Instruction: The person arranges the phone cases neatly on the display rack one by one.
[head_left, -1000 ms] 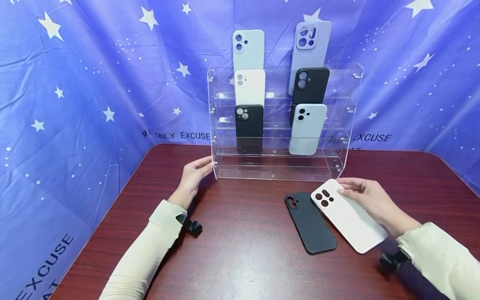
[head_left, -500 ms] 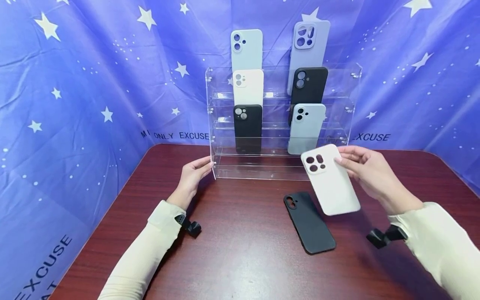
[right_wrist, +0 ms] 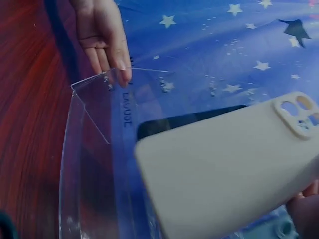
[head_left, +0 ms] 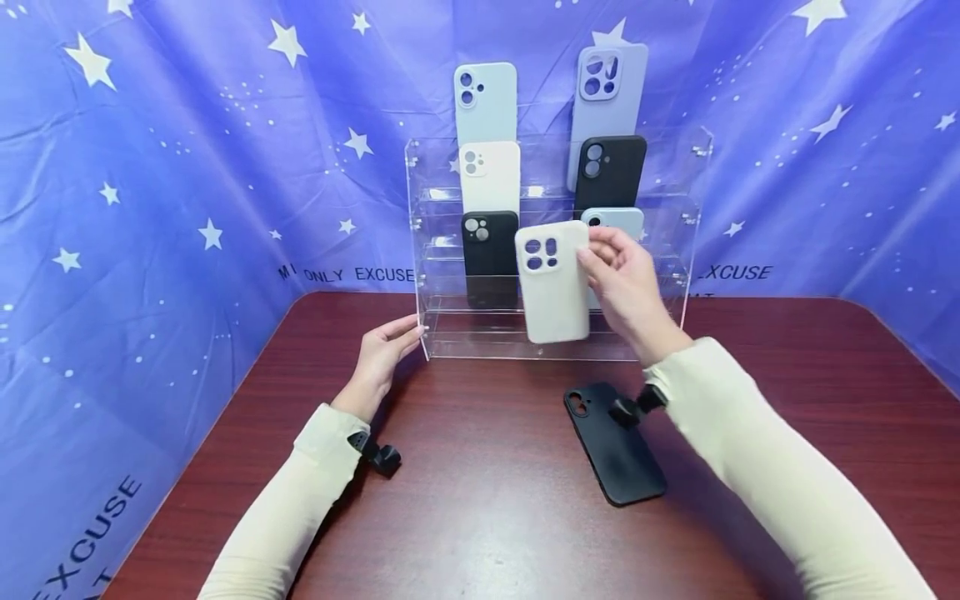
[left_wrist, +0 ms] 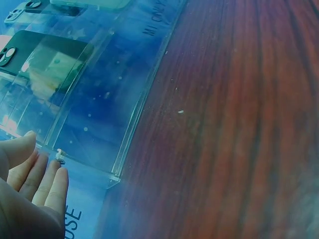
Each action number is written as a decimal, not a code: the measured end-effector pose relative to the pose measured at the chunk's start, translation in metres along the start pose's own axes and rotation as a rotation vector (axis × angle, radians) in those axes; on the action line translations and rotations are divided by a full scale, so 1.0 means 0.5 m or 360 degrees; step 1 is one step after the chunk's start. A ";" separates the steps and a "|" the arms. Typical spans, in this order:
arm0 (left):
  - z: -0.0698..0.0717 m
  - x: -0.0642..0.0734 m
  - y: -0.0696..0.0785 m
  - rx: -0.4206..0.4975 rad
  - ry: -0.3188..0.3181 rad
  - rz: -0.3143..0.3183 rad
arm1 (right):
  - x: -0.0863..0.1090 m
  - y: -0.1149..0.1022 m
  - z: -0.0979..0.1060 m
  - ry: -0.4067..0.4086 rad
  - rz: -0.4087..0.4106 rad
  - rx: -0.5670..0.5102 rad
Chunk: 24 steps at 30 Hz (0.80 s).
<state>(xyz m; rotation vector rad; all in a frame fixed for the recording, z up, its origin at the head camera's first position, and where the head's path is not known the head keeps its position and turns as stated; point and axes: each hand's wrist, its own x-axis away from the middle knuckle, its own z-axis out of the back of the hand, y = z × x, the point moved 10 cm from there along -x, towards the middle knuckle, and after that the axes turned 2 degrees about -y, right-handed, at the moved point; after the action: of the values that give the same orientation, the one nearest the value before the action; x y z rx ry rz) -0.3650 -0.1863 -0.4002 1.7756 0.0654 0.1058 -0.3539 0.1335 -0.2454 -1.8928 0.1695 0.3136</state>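
My right hand (head_left: 626, 279) pinches a cream phone case (head_left: 557, 300) by its upper right edge. The case is upright in front of the clear acrylic display stand (head_left: 487, 343), partly hiding a light blue phone case (head_left: 622, 218) in the right column. In the right wrist view the cream case (right_wrist: 224, 169) covers much of a dark case behind it. My left hand (head_left: 381, 358) touches the stand's lower left side panel, its fingers fairly straight in the left wrist view (left_wrist: 42, 189). A black phone case (head_left: 618, 454) lies on the table below my right wrist.
On the stand's left column are a pale case (head_left: 487, 112), a white case (head_left: 495, 179) and a black case (head_left: 491, 258). The right column also has a lavender case (head_left: 615, 117) and a black case (head_left: 622, 179). A starry blue curtain (head_left: 187, 167) hangs behind the reddish-brown table (head_left: 465, 483).
My right hand has lifted the cream case off the table and carried it up and left to the stand's front, turning it upright. My left hand has stayed at the stand's side.
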 end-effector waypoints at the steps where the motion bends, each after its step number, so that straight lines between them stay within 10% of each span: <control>1: -0.001 0.000 0.000 0.0003 -0.0001 0.0001 | -0.008 0.004 -0.007 0.0029 0.0040 0.0006; 15: -0.002 0.002 0.003 0.0002 0.0004 -0.0012 | -0.031 0.068 -0.073 0.0238 0.0390 0.0256; 24: -0.002 0.000 0.003 -0.0008 -0.0016 -0.0016 | 0.013 0.060 -0.089 0.0308 0.0339 0.0588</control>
<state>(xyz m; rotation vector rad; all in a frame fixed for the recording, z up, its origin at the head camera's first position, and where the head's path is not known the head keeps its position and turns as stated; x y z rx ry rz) -0.3653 -0.1859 -0.3985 1.7703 0.0669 0.0900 -0.3501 0.0817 -0.2607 -1.5373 0.5263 0.2238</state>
